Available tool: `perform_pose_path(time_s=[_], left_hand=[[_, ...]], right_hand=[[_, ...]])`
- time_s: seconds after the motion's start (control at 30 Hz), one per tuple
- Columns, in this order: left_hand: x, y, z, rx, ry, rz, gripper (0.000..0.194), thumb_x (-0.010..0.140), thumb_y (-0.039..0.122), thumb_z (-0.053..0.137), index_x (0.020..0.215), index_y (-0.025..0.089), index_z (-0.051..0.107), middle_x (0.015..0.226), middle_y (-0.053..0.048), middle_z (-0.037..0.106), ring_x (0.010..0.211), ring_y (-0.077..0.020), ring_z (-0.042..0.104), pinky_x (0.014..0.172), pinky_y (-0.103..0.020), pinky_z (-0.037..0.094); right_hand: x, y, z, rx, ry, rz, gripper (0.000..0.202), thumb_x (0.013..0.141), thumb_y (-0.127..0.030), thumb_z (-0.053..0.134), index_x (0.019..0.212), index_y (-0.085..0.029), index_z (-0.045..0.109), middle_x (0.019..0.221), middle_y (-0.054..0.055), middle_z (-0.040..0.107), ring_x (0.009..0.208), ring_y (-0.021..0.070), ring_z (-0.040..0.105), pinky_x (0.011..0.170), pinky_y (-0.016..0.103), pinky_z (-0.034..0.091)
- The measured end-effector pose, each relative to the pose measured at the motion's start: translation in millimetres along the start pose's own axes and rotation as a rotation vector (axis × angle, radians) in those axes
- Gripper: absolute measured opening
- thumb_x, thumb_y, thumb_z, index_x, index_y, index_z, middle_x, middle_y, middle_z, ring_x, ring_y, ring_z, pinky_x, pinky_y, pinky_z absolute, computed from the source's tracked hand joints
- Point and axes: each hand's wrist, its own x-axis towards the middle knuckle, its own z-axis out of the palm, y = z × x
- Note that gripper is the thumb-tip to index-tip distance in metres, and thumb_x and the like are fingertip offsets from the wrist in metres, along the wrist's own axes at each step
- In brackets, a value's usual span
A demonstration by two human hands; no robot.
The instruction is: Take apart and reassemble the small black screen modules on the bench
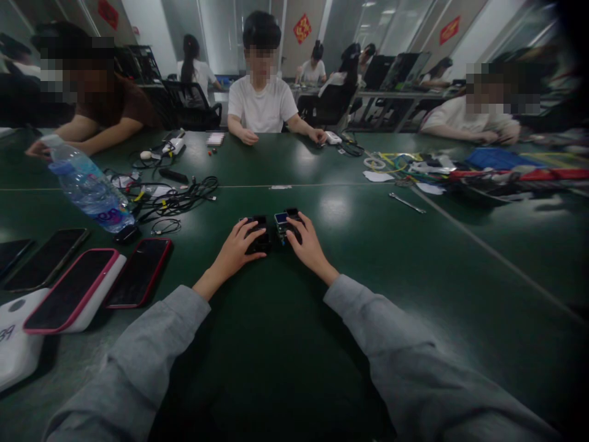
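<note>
In front of me on the dark green table [276,344], two small devices sit side by side with a narrow gap between them. My left hand [239,245] wraps its fingers and thumb round a black boxy device [260,222], covering much of it. My right hand [306,242] grips a small device with a bluish screen [281,218] and a dark block at its far side. That hand's fingers lie over its top and right part. What the devices are exactly is too small and dark to tell.
Several phones, one a red-edged phone [140,273], lie at left near a water bottle [89,184] and tangled black cables [184,196]. A wrench [407,203] lies at right, before a heap of cables and tools [478,175]. Several people sit around.
</note>
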Motion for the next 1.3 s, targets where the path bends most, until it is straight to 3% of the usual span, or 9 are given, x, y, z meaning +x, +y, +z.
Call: perform_pose_path(time_s=[0.37,0.67,1.07,1.3], left_hand=[[0.5,2.8,0.7,0.007,0.016,-0.008,0.071,0.083,0.038,0.074,0.145,0.028,0.041,0.150,-0.012,0.044,0.147,-0.0365,0.029,0.113,-0.066,0.037],[1.5,3.7,-0.3,0.010,-0.007,-0.019,0.068,0.084,0.041,0.072,0.143,0.025,0.043,0.149,-0.013,0.044,0.147,-0.0367,0.028,0.115,-0.064,0.036],[3.2,1.8,-2.8,-0.033,-0.057,-0.061,0.068,0.082,0.041,0.074,0.141,0.027,0.044,0.152,-0.011,0.040,0.149,-0.0360,0.023,0.116,-0.065,0.035],[2.9,-0.6,-1.6,-0.084,-0.023,-0.045,0.071,0.080,0.039,0.076,0.142,0.032,0.042,0.151,-0.009,0.042,0.149,-0.0361,0.025,0.114,-0.068,0.035]], right_hand=[[-3.1,-28.7,18.8,-0.006,-0.020,0.051,0.044,0.101,-0.045,0.043,0.141,-0.027,0.049,0.156,0.010,0.031,0.145,0.0290,0.029,0.117,0.056,0.033],[-3.7,-30.8,14.1,-0.027,-0.040,0.043,0.044,0.101,-0.043,0.044,0.141,-0.025,0.049,0.156,0.010,0.031,0.145,0.0276,0.030,0.118,0.053,0.032],[-6.0,-32.5,12.4,0.003,-0.054,0.056,0.045,0.101,-0.046,0.043,0.143,-0.030,0.046,0.158,0.007,0.028,0.146,0.0283,0.027,0.118,0.056,0.031],[-6.8,-34.7,12.2,0.002,-0.050,0.064,0.045,0.101,-0.046,0.043,0.143,-0.030,0.046,0.157,0.007,0.028,0.145,0.0302,0.028,0.117,0.059,0.032]])
